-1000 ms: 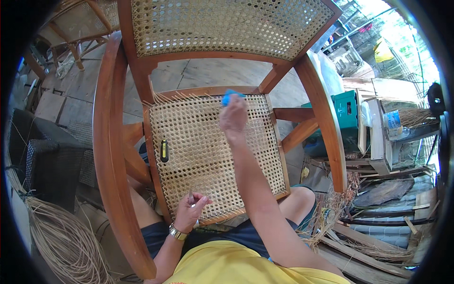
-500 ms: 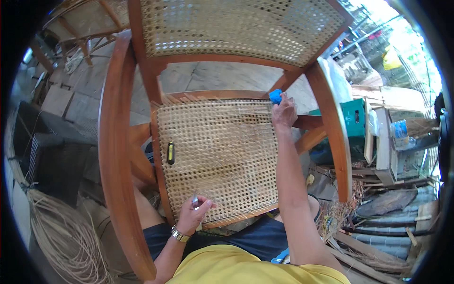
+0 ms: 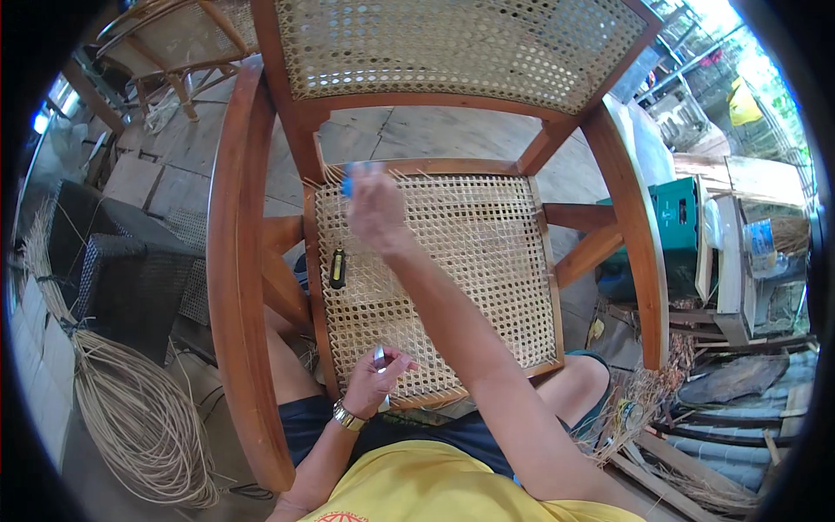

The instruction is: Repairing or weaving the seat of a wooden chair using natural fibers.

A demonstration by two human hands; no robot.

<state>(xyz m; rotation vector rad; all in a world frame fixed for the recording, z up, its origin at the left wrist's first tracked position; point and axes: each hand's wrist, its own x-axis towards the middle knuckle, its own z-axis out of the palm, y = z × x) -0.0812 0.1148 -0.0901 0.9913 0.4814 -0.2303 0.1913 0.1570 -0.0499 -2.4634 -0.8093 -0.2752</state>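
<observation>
Head view, step: you are working on the woven cane seat [image 3: 435, 278] of a wooden chair [image 3: 235, 287]; judging by the loose strand ends along the back rail, the weave is nearly whole and the edge finishing is in hand.
Right hand [image 3: 374, 209]: reaches across to the seat's back left corner, grip closed around a small blue object [image 3: 348, 184]; blurred, so what it is you cannot tell.
Left hand [image 3: 376, 383]: rests at the seat's front edge, grip pinched on a small metal tool [image 3: 380, 357].
Next move, likely: needs a steady right hand at that corner, with the left bracing the front rail.
Seat: pale cane in an open hexagon pattern, taut, lying between your knees.
Nearby: a black-and-yellow tool [image 3: 337, 270] lies on the weave near the left rail; a coil of cane [image 3: 130, 418] lies on the floor to your left.
</observation>
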